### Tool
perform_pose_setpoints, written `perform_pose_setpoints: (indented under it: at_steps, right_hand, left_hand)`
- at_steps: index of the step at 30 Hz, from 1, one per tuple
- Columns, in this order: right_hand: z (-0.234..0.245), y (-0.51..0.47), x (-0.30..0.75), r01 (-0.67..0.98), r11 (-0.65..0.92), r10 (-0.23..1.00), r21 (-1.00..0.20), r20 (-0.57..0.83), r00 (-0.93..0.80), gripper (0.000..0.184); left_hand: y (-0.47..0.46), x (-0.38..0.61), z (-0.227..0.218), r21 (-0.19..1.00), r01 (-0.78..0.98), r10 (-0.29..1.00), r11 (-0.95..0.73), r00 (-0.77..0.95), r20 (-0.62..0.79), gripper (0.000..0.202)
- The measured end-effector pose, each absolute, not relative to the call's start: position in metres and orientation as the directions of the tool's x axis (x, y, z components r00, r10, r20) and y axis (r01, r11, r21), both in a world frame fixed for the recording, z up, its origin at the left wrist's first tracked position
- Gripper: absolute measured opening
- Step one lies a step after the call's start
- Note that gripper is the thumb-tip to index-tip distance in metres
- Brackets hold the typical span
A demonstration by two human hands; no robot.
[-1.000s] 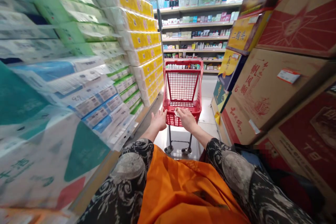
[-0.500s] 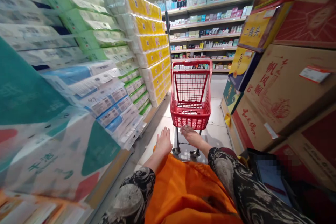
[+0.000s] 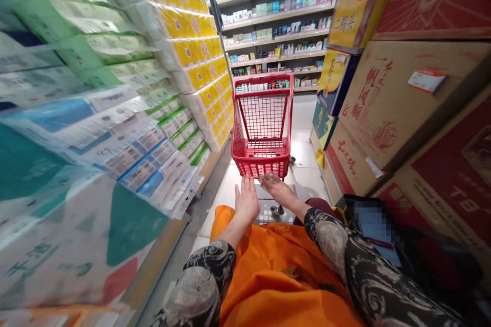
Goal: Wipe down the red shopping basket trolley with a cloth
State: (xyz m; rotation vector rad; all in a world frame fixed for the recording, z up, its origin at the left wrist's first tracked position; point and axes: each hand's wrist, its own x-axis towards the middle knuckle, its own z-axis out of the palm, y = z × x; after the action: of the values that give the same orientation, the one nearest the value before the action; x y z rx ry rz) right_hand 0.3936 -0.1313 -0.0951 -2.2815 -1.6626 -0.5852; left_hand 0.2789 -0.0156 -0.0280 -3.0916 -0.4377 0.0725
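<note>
The open left hand [image 3: 245, 200] and right hand [image 3: 278, 189] are apart, fingertips just at the lower edge of a small red wire shopping trolley [image 3: 261, 163]. It stands on a pale tiled floor [image 3: 307, 163] between plastic-wrapped toilet-paper packs [image 3: 192, 51] and brown cardboard cartons [image 3: 383, 112].

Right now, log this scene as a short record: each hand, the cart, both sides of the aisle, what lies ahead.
left hand: open, fingers up, holding nothing visible
right hand: palm down at the cart's lower front edge, contact unclear
cart: red wire shopping cart, upright on the tile floor, just beyond both hands
left side: stacked plastic-wrapped toilet paper packs
right side: printed cardboard cartons
ahead: shelves of small boxed products
worn: patterned black sleeves, orange cloth
</note>
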Motion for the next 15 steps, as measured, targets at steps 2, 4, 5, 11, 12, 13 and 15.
perform_pose_setpoints:
  at_steps: [2,4,5,11,12,13,15]
  right_hand:
    - [-0.094,-0.138,0.391,0.948,-0.32,0.822,0.003,0.499,0.275,0.044]
    - [-0.082,-0.145,0.394,0.935,-0.353,0.765,-0.03,0.566,0.307,0.045]
    - [-0.076,-0.149,0.396,0.921,-0.386,0.726,-0.05,0.599,0.336,0.045]
    - [-0.092,-0.164,0.403,0.894,-0.448,0.714,-0.01,0.599,0.364,0.035]
    - [-0.101,-0.165,0.4,0.894,-0.448,0.727,0.01,0.586,0.358,0.033]
    - [-0.108,-0.165,0.397,0.893,-0.45,0.735,0.025,0.578,0.354,0.031]
    - [-0.112,-0.165,0.392,0.893,-0.449,0.732,0.03,0.585,0.349,0.03]
  left_hand:
    - [-0.015,0.281,-0.027,-0.033,0.276,0.277,-0.96,0.96,-0.031,0.082]
    - [-0.015,0.286,-0.024,-0.029,0.29,0.29,-0.957,0.957,-0.023,0.083]
    - [-0.015,0.288,-0.024,-0.026,0.295,0.296,-0.955,0.955,-0.021,0.083]
    - [-0.031,0.292,-0.026,-0.016,0.24,0.239,-0.971,0.971,0.009,0.08]
    - [-0.033,0.291,-0.027,-0.016,0.221,0.221,-0.975,0.975,0.009,0.08]
    - [-0.035,0.291,-0.027,-0.015,0.203,0.203,-0.979,0.979,0.005,0.079]
    - [-0.036,0.291,-0.026,-0.017,0.187,0.187,-0.982,0.982,-0.006,0.078]
